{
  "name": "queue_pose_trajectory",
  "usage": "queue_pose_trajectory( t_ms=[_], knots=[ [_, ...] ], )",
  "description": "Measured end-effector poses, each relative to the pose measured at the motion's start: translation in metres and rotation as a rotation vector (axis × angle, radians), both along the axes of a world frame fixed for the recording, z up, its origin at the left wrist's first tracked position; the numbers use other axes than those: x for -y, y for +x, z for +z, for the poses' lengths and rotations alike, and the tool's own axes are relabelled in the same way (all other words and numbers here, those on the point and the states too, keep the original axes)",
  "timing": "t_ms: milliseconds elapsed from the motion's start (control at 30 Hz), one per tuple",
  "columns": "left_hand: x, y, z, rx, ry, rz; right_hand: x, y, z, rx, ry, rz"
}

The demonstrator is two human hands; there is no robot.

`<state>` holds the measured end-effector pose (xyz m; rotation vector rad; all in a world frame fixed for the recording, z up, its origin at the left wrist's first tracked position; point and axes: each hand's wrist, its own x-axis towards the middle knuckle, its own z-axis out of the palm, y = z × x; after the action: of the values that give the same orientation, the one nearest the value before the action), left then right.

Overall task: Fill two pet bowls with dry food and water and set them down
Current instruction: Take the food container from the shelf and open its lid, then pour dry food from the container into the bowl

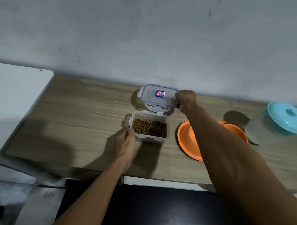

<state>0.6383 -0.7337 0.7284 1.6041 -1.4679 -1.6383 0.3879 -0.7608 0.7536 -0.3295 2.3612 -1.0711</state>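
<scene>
A clear plastic food box [149, 128] full of brown dry pet food stands open in the middle of the wooden table [79, 122]. My left hand [126, 144] touches the box's near left corner. Behind the box, my right hand [185, 101] grips the right end of its clear lid [158, 97], which has a blue rim and a blue sticker. Two stacked orange bowls [187, 137] lie to the right of the box, partly hidden under my right forearm. A frosted jug with a turquoise lid [278, 124] stands at the far right.
A white surface [4, 106] adjoins the table on the left. The grey wall [153, 38] runs directly behind the table. A dark panel [150, 210] lies below the table's front edge.
</scene>
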Motion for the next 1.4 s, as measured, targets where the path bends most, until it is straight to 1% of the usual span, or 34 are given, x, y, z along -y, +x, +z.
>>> queue_pose_trajectory(
  t_ms=[33, 67, 100, 133, 200, 267, 333, 367, 400, 433, 533, 633, 767, 867, 933, 1000, 1067, 1100, 1233, 1333, 1400],
  knots=[
    [0.0, -0.001, 0.0, 0.005, -0.008, 0.01, 0.0, 0.0, -0.005, -0.102, 0.065, 0.055],
    [0.001, -0.001, -0.001, 0.019, -0.01, 0.025, -0.001, 0.001, -0.009, -0.116, 0.125, 0.061],
    [0.002, -0.002, -0.001, 0.03, -0.012, 0.031, 0.001, -0.001, -0.019, -0.182, 0.117, 0.112],
    [0.003, -0.002, -0.001, 0.026, -0.014, 0.03, 0.001, -0.002, -0.023, -0.115, 0.079, 0.04],
    [0.002, -0.001, -0.001, 0.023, -0.027, 0.019, 0.011, -0.006, -0.033, 0.165, -0.092, -0.091],
    [0.003, 0.0, -0.003, 0.033, -0.054, 0.008, 0.016, -0.008, -0.043, 0.244, -0.118, -0.104],
    [0.003, 0.001, -0.004, 0.032, -0.051, 0.01, 0.009, -0.001, -0.044, 0.067, -0.048, -0.068],
    [0.003, 0.001, -0.005, 0.031, -0.052, 0.007, 0.008, 0.002, -0.042, -0.022, 0.004, 0.031],
    [0.003, 0.001, -0.005, 0.028, -0.052, 0.004, 0.007, 0.005, -0.037, 0.024, -0.042, -0.028],
    [0.003, 0.001, -0.004, 0.027, -0.05, 0.0, 0.005, 0.008, -0.031, 0.097, -0.134, -0.071],
    [0.0, 0.001, -0.001, 0.019, -0.035, -0.015, 0.003, 0.018, -0.025, 0.099, -0.055, 0.009],
    [-0.001, 0.002, 0.002, 0.009, -0.029, -0.012, -0.007, 0.024, -0.018, -0.051, 0.012, 0.081],
    [-0.003, 0.005, 0.011, -0.001, 0.015, -0.038, -0.032, 0.051, 0.0, -0.101, 0.068, 0.175],
    [-0.005, 0.007, 0.017, 0.005, 0.01, -0.042, -0.049, 0.063, -0.001, -0.124, 0.122, 0.175],
    [-0.007, 0.009, 0.021, 0.015, -0.006, -0.051, -0.057, 0.071, -0.001, -0.083, 0.177, 0.204],
    [-0.008, 0.01, 0.024, 0.032, -0.013, -0.061, -0.062, 0.077, -0.002, -0.056, 0.256, 0.279],
    [-0.009, 0.01, 0.025, 0.046, -0.017, -0.077, -0.065, 0.081, -0.002, -0.044, 0.262, 0.303],
    [-0.01, 0.009, 0.024, 0.054, -0.018, -0.082, -0.067, 0.082, -0.001, 0.0, 0.241, 0.285],
    [-0.012, 0.009, 0.027, 0.07, -0.021, -0.053, -0.074, 0.092, 0.012, 0.275, 0.067, 0.189],
    [-0.015, 0.011, 0.034, 0.118, -0.034, -0.04, -0.08, 0.094, 0.024, 0.371, -0.009, 0.184],
    [-0.017, 0.01, 0.037, 0.123, -0.033, -0.033, -0.089, 0.092, 0.034, 0.403, -0.063, 0.153]
  ],
)
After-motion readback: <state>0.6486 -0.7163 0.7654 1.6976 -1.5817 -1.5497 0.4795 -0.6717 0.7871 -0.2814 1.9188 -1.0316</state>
